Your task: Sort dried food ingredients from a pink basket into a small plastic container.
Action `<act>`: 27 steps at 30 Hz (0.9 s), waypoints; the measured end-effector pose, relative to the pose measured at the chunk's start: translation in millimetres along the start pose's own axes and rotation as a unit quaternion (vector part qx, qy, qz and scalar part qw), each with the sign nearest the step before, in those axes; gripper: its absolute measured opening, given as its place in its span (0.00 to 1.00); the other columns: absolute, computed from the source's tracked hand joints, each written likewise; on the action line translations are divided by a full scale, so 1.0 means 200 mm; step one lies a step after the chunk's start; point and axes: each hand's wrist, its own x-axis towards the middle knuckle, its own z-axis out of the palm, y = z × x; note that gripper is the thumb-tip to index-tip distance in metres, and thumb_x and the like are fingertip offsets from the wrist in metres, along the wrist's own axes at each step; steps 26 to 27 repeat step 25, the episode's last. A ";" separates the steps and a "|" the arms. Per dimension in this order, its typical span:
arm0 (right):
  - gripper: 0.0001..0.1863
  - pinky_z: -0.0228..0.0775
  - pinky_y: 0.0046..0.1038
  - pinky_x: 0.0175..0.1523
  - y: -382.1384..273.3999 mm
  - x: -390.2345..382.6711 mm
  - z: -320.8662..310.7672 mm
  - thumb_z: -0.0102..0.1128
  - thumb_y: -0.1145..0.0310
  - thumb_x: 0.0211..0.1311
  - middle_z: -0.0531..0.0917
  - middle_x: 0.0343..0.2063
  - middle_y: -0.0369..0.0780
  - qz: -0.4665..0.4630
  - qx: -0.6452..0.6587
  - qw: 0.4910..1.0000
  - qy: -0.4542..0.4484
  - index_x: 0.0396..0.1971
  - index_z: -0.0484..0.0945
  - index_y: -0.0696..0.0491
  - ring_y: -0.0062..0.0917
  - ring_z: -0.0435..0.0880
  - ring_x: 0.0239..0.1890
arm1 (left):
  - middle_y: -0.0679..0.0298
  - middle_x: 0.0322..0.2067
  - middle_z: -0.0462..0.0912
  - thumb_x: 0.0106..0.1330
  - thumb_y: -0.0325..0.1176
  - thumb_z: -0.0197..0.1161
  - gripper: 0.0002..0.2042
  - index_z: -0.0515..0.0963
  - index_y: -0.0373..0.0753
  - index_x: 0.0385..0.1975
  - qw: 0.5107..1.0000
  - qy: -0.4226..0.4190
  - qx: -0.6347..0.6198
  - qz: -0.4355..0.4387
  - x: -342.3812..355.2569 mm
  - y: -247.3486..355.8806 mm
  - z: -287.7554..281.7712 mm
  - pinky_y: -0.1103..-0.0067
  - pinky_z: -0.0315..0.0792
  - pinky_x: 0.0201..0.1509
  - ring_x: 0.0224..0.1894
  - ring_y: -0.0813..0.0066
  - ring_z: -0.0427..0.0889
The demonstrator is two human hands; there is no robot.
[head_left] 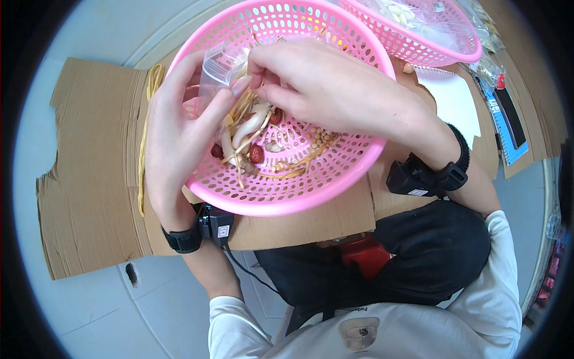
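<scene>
My left hand (170, 128) holds a small clear zip bag (217, 67) between thumb and fingers, above a round pink plastic basket (269, 207). Close against the bag's edge, my right hand (311, 81) has its fingers pinched together; what lies between them is hidden. Below both hands, in the basket, are dried red dates (256, 154), pale thick root pieces (249, 125), thin yellowish stalks (291, 175) and a cluster of small round cream beans (320, 137). My right hand and forearm cover part of the basket's far side.
A second pink basket (457, 55) with clear bags of white pieces stands at the far right. Near it lie white paper (448, 99) and a blue notebook (507, 128) with a black object (509, 116). Yellow cord (143, 149) rests on the cardboard (95, 161) at left.
</scene>
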 end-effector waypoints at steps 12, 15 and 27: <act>0.10 0.77 0.30 0.40 -0.05 0.01 -0.12 0.63 0.70 0.72 0.88 0.32 0.46 -0.122 0.240 0.951 0.152 0.40 0.85 0.63 0.27 0.86 0.33 | 0.53 0.47 0.88 0.63 0.33 0.72 0.24 0.79 0.29 0.58 0.999 -0.016 0.016 0.038 -0.01 0.04 0.01 0.69 0.81 0.57 0.48 0.65 0.89; 0.10 0.79 0.30 0.41 -0.09 -0.01 -0.13 0.64 0.71 0.71 0.89 0.33 0.46 -0.146 0.193 0.961 0.134 0.41 0.86 0.63 0.28 0.87 0.33 | 0.53 0.48 0.88 0.60 0.32 0.72 0.25 0.79 0.29 0.58 0.998 -0.018 0.029 0.047 -0.01 0.03 0.01 0.69 0.81 0.58 0.49 0.63 0.89; 0.10 0.80 0.30 0.41 -0.10 -0.01 -0.21 0.64 0.72 0.70 0.90 0.35 0.45 -0.091 0.248 0.964 0.040 0.44 0.88 0.62 0.28 0.87 0.33 | 0.53 0.49 0.87 0.58 0.32 0.71 0.27 0.80 0.29 0.58 0.998 -0.029 0.028 0.043 -0.01 0.03 0.00 0.67 0.79 0.62 0.51 0.61 0.88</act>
